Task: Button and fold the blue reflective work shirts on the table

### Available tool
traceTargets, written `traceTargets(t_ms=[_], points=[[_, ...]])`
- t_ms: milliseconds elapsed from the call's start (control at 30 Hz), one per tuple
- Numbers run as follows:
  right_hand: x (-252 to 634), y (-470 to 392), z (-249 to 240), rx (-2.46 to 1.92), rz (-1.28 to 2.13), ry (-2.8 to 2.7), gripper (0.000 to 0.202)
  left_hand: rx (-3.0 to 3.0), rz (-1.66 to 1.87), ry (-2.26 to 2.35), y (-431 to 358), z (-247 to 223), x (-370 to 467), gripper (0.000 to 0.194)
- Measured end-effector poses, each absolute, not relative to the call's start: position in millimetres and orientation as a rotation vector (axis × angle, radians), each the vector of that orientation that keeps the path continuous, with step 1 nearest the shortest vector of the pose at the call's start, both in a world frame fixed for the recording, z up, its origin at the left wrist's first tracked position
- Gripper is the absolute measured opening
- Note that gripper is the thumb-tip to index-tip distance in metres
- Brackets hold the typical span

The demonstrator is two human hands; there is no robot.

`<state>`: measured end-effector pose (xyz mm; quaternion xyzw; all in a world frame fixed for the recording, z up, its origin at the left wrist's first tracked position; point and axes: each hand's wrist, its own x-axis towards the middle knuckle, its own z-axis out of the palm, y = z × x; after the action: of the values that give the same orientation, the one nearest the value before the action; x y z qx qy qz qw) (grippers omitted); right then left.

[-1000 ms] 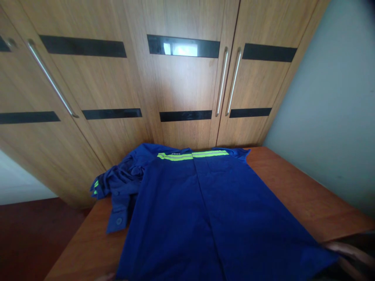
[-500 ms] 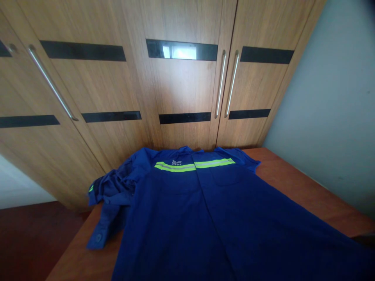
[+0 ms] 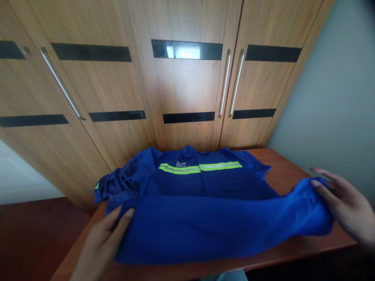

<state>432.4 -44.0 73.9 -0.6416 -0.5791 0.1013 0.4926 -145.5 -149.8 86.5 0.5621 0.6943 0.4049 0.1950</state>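
Observation:
A blue garment (image 3: 187, 230) with yellow-green and silver stripes across its chest lies on the reddish-brown table (image 3: 287, 168), collar toward the cabinet. Its lower part is folded up over the front. My left hand (image 3: 102, 242) pinches the fabric at the left end of the fold. At the right end, my right hand (image 3: 345, 199) grips the bunched cloth between thumb and fingers. A crumpled sleeve lies at the left, behind my left hand; a shorter sleeve end shows at the right.
Behind the table stands a wooden cabinet (image 3: 187, 86) with dark strips and metal handles. A pale wall (image 3: 328, 117) borders the table on the right. Dark red floor (image 3: 32, 238) shows at the lower left.
Both my hands have come into view holding the garment. Its lower part, spread toward me before, is now folded up toward the chest, and the table's front edge shows.

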Motion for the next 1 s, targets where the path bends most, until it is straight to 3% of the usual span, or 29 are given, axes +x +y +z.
traceTargets(t_ms=[133,333,700,1000], points=[[418,37,70,-1.54,0.425,-1.537,0.059,1.789,1.034,2.094,-88,102,-140,0.044],[388,104,27,-1.693,0.344,-1.789,0.045,1.9,0.418,2.574,-47,74,-137,0.038],[405,60,-27,-2.098,0.148,-1.85,0.04,1.707,0.234,2.553,-89,65,-141,0.046],[399,52,-23,-2.306,0.169,-1.888,0.042,1.67,0.259,2.432,-93,40,-152,0.042]])
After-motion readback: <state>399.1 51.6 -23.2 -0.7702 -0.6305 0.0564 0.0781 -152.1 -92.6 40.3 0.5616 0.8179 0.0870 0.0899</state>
